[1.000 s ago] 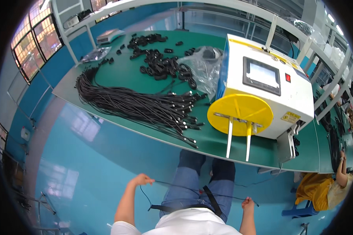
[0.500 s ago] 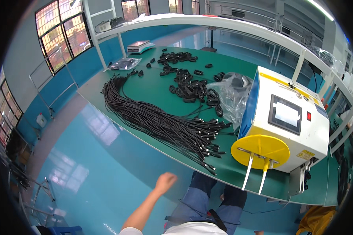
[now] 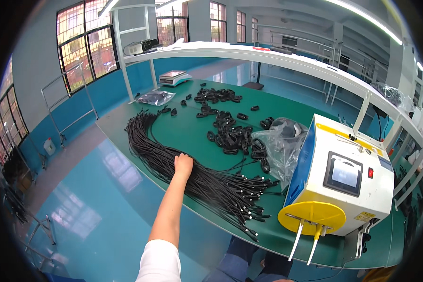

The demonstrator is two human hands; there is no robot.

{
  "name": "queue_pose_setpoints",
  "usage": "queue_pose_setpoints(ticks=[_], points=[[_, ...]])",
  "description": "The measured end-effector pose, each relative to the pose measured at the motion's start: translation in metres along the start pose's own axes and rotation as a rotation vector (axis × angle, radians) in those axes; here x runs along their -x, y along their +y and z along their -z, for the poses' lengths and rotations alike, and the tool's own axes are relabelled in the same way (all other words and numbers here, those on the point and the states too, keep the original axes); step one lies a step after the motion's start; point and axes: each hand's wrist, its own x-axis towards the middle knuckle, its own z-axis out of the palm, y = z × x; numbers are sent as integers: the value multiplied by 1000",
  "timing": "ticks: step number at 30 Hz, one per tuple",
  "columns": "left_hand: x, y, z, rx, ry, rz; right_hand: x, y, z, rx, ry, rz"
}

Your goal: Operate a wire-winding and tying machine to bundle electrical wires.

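Left of the boxy white machine (image 3: 350, 164), the left hand (image 3: 184, 166) is at slender, curving black cables (image 3: 216, 185); whether its fingers pinch any, I cannot tell.

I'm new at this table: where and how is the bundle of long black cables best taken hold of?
Probably grip the cable bundle around its middle, palm down, from the near edge of the green table. There the cables run side by side in a compact band, whereas the silver-tipped ends spread out toward the white machine. The left hand is at that middle stretch.
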Motion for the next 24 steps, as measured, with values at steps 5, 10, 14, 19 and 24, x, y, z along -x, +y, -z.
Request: queue_pose_setpoints(ticks=[5, 10, 14, 19, 24], points=[[-7, -14, 7, -50, -202, -138, 6, -1, -11, 175, -97, -57], [-4, -22, 27, 249, -25, -211, 1, -8, -13, 69, -145, -16], [1, -31, 40, 393, 224, -200, -3, -14, -16, 127, -161, 72], [-12, -29, 106, 621, 376, 280, 20, -23, -32, 221, -125, 123], [8, 33, 212, 1221, 500, 37, 22, -29, -49, 529, -183, 736]])
